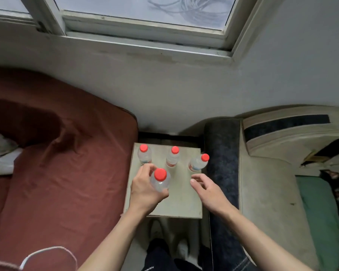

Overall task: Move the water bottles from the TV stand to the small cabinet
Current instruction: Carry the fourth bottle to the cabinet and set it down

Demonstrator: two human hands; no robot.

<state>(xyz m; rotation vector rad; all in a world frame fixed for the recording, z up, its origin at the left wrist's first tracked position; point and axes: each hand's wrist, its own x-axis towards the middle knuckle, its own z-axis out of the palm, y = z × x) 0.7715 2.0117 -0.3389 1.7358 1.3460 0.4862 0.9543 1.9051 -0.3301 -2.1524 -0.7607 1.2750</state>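
A small pale cabinet stands between a bed and a sofa, seen from above. On its far part stand three clear water bottles with red caps: one at the far left, one in the middle, one at the right edge. My left hand is shut on a fourth red-capped bottle, upright over the cabinet's near left part; whether it touches the top I cannot tell. My right hand hovers over the cabinet's right side, fingers apart, holding nothing, just in front of the right bottle.
A bed with a dark red sheet borders the cabinet on the left. A dark blue sofa arm and beige cushion lie on the right. A wall and window are behind. My legs and feet are below the cabinet's near edge.
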